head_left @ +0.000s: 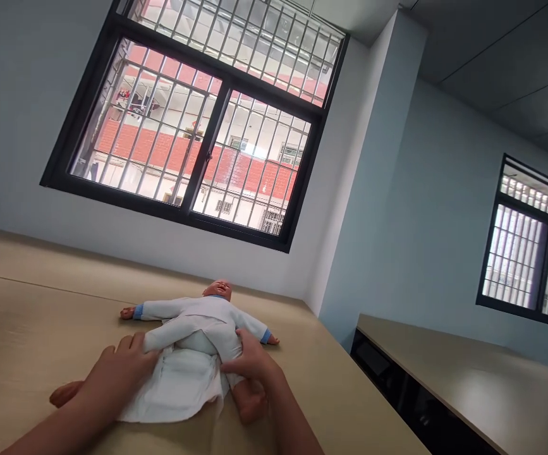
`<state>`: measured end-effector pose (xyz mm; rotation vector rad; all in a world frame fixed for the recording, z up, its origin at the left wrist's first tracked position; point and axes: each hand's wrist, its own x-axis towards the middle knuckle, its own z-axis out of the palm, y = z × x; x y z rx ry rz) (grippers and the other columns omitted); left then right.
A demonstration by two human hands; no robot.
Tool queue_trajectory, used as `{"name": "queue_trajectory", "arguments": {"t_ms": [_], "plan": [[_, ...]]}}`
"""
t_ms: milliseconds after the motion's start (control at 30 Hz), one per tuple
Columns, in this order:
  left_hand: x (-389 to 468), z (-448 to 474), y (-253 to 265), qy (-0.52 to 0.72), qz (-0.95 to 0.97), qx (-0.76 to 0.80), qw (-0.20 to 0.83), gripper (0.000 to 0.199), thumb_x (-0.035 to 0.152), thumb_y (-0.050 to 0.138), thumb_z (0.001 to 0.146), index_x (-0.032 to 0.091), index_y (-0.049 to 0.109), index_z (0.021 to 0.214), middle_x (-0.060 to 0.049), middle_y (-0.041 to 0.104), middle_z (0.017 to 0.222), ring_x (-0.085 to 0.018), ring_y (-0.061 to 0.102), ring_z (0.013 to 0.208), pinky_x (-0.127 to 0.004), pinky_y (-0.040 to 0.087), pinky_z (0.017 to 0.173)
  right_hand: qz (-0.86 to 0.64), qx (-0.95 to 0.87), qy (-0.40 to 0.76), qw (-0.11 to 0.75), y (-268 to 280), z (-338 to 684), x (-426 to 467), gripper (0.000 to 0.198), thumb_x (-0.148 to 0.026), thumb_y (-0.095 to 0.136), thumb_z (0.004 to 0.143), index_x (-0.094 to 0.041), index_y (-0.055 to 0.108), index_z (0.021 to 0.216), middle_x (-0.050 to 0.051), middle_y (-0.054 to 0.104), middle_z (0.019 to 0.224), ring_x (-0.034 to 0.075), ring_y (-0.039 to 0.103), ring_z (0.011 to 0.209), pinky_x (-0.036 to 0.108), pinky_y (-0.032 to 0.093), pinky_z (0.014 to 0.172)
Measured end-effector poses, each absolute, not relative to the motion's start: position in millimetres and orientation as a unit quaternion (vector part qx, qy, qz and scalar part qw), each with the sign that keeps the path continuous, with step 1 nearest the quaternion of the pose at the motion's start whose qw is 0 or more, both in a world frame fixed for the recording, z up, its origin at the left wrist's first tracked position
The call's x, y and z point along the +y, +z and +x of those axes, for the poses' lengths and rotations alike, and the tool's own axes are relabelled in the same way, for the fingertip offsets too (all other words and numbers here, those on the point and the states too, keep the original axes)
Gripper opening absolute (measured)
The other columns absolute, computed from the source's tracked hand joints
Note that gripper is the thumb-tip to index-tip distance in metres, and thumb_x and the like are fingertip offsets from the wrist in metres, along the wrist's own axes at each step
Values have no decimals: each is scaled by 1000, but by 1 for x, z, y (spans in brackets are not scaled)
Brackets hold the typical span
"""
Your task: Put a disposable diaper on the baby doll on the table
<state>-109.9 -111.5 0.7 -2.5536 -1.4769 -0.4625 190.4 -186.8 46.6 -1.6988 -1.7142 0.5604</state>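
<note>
A baby doll [207, 308] lies on its back on the tabletop, head away from me and arms spread. It wears white clothes with blue cuffs. Between its parted legs a white diaper [174, 385] is spread open, its near edge towards me. My left hand [124, 366] is closed over the doll's leg on the left, fingers curled on the white cloth; its foot shows beyond my wrist. My right hand [252, 360] wraps round the doll's other leg, thumb on the inner side near the diaper's edge. The bare lower leg and foot hang below that hand.
The light wooden table [27, 335] reaches back to the wall, with a seam across its left part. At the right stands a second table [468, 373] with a dark front. A barred window [188, 215] is behind the doll, and another window [534, 253] is farther right.
</note>
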Motion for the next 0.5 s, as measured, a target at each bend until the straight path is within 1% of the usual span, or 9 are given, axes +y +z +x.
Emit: {"name": "queue_trajectory", "arguments": {"t_ms": [67,100,167,200,267,333,400,433,500], "plan": [[-106,-108,-7,-158,-845,-492,141,56,6,40,90,26,80,124,-25,60,146,-44,60,126,-57,46,98,-638,-689,171,298,52,187,-192,108,-24,88,61,-20,45,159,18,51,156,35,49,145,45,43,119],[-103,-106,-9,-168,-849,-478,150,58,6,41,89,28,79,127,-23,56,154,-43,58,131,-56,45,101,-627,-708,151,289,54,184,-194,111,-22,87,62,-21,40,163,18,48,159,34,46,148,44,39,122],[-98,-105,-11,-200,-868,-439,121,61,6,45,88,33,76,133,-16,50,163,-40,52,140,-51,42,108,-608,-744,121,249,58,178,-198,114,-21,87,63,-26,38,165,16,43,162,34,41,152,44,36,125],[-96,-104,-10,-211,-877,-421,96,62,6,47,87,35,76,133,-12,51,164,-38,50,143,-48,41,110,-603,-759,110,221,60,176,-199,115,-20,88,61,-30,39,165,15,40,164,36,38,154,46,35,125],[-90,-101,-7,-227,-888,-395,56,57,6,50,84,36,81,121,-7,55,162,-35,47,145,-43,40,111,-598,-779,91,166,61,172,-199,118,-19,90,59,-35,40,165,15,32,170,41,30,158,52,34,125],[-84,-98,-3,-232,-894,-383,32,46,7,53,79,32,84,102,-6,59,158,-35,49,141,-40,39,110,-599,-786,77,133,61,169,-198,119,-18,91,58,-36,41,164,16,25,174,45,23,160,57,32,125],[-77,-95,0,-242,-895,-375,-1,33,12,55,77,28,83,87,-7,63,154,-37,53,137,-39,39,109,-597,-790,70,123,62,168,-196,111,-19,92,59,-36,49,160,16,20,176,47,16,162,58,30,126],[-73,-94,2,-252,-894,-370,-28,28,16,57,79,26,82,83,-8,64,152,-37,54,135,-37,39,109,-595,-792,71,120,62,168,-195,105,-20,93,60,-36,54,156,14,18,178,47,14,163,58,29,126],[-66,-93,5,-286,-880,-366,-103,21,28,59,83,24,80,78,-8,66,149,-36,54,135,-33,40,110,-588,-796,92,113,64,171,-194,96,-20,94,60,-37,62,150,11,15,179,48,13,163,55,29,127]]}}
